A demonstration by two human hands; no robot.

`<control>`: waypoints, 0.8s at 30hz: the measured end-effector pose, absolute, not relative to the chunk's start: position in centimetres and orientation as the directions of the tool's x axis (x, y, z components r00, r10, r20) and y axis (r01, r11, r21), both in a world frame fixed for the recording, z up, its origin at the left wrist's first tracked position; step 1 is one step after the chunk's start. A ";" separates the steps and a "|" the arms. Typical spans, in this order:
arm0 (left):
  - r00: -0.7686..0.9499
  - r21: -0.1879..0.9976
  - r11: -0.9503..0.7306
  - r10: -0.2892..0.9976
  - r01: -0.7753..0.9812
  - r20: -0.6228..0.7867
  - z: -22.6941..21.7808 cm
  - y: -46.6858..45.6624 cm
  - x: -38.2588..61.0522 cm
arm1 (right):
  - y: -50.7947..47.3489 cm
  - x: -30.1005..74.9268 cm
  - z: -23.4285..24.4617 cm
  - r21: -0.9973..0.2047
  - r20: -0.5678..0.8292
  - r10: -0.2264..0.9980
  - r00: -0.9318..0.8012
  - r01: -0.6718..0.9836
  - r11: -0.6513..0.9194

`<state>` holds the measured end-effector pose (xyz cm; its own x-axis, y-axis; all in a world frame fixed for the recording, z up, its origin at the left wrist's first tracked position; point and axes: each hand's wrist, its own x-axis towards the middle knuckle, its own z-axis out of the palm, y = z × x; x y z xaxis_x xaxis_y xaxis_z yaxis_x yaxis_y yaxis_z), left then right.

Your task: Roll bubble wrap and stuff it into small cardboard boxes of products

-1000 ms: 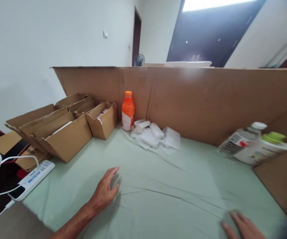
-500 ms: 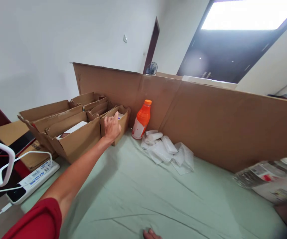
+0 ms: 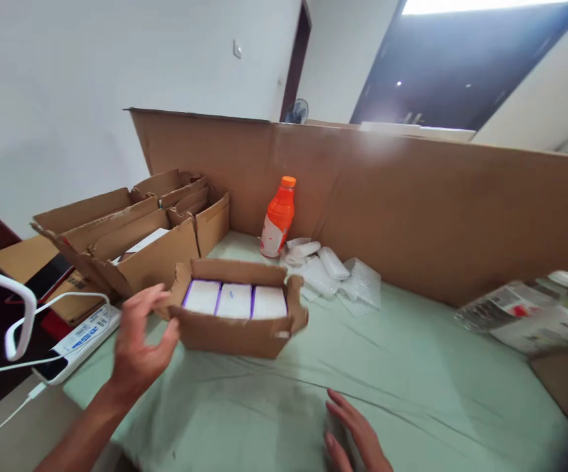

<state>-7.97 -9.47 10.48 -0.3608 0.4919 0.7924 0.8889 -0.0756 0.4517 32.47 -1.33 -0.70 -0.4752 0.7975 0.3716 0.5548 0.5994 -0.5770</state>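
Observation:
A small open cardboard box (image 3: 235, 335) rests on the green cloth in front of me. Inside it stand three white-topped packs (image 3: 235, 301) with purple edges, side by side. My left hand (image 3: 139, 344) is at the box's left end, fingers and thumb spread; whether the fingertips touch the cardboard I cannot tell. Lower down and to the right, my right hand (image 3: 357, 436) is partly in view, low over the cloth, fingers apart and holding nothing.
Larger cardboard boxes (image 3: 161, 255) stand at the left, near a power strip (image 3: 84, 337) with white cables. Behind are an orange bottle (image 3: 279, 216), bubble wrap (image 3: 321, 278) and a tall cardboard panel (image 3: 412, 210). A clear plastic bottle (image 3: 515, 308) lies at the right.
The small box has come from beside the larger boxes toward me, onto the middle of the cloth. My left hand has drawn back with it and spread. More of my right hand shows.

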 end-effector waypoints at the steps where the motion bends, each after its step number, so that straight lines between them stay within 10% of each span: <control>1: -0.464 0.543 -0.031 0.479 0.839 0.745 9.1 -11.3 -7.9 | -1.6 31.8 0.0 -0.617 0.310 0.830 -0.464 0.565 0.547; 5: -0.663 0.879 0.052 0.678 0.473 0.317 2.8 -14.3 -8.4 | -2.6 27.8 1.2 -0.768 0.173 0.795 -0.582 0.426 0.478; 10: -0.513 0.971 0.113 0.858 0.209 0.011 0.5 -11.1 -8.9 | -3.2 25.1 1.8 -0.863 0.126 0.783 -0.609 0.323 0.390; 18: -0.519 0.900 0.208 0.855 0.383 0.024 4.9 -1.6 -2.3 | 5.5 25.9 5.4 -0.960 0.100 0.910 -0.403 0.201 0.195; 24: -0.516 0.902 0.150 0.852 0.406 0.091 2.8 3.6 1.7 | 14.5 29.8 3.8 -0.700 0.252 0.911 -0.326 0.589 0.404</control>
<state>1.67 3.65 2.84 -0.5164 0.8515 0.0908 0.4058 0.1500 0.9015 29.84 14.47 3.85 -0.3263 0.9111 0.2519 0.5888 0.4044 -0.6998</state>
